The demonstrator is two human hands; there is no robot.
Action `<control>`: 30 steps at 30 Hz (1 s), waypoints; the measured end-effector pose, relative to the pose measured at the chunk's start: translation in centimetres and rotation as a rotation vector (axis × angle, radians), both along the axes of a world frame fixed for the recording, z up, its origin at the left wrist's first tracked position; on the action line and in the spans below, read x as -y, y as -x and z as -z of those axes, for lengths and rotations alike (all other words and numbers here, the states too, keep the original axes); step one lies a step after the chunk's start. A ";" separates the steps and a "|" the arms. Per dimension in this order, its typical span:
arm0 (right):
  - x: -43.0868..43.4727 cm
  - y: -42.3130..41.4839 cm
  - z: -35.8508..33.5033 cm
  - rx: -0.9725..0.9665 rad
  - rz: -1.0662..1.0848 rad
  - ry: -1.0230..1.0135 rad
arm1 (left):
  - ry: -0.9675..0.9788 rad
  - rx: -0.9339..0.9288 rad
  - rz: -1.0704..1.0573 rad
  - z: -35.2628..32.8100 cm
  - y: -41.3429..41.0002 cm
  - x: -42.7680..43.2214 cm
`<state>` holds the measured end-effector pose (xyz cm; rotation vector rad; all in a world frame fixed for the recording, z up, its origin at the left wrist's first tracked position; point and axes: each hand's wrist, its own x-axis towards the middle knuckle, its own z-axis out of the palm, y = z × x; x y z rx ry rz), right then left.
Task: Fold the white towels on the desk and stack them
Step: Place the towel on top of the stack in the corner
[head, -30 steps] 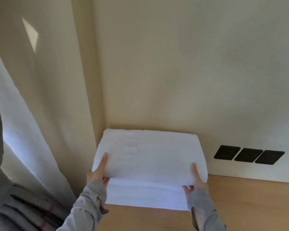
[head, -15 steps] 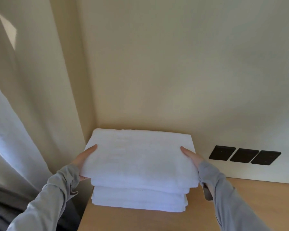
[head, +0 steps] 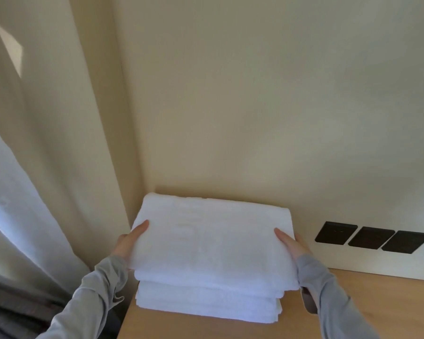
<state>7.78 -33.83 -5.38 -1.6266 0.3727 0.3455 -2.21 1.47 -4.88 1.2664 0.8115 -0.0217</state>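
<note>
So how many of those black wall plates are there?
3, in a row on the wall above the desk, right of the towel stack: left plate, middle plate, right plate. More could lie beyond the frame's right edge.

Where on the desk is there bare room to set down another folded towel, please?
The wooden desk is bare to the right of the towel stack, below the three black wall plates. The front strip before the stack is narrow. The left corner is crowded: stack, left hand, right hand, wall and curtain.
</note>
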 end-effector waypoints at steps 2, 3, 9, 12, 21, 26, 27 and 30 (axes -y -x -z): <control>-0.1 -0.2 0.3 -0.003 0.008 0.038 | -0.120 -0.043 0.008 0.0 -0.5 -0.5; -0.1 -0.4 0.3 0.005 0.007 0.066 | -0.229 -0.067 0.012 -0.1 -0.9 -0.6; -0.5 -1.8 0.7 0.049 -0.002 0.297 | -0.846 -0.243 0.119 -0.6 -2.7 1.2; -0.8 -2.0 0.9 0.062 -0.028 0.472 | -1.010 -0.310 0.133 -0.8 -2.2 2.2; -6.2 1.6 -1.9 0.774 0.082 1.248 | -1.651 0.069 0.621 0.2 -2.6 12.3; -10.6 3.3 -1.1 0.847 -0.472 1.276 | -1.679 0.041 0.629 0.8 -4.1 11.2; -10.1 2.8 -0.3 0.750 -0.527 1.259 | -1.670 0.031 0.621 0.8 -4.2 10.3; -7.9 1.3 1.1 0.678 -0.480 1.282 | -1.625 -0.021 0.556 1.1 -4.2 6.8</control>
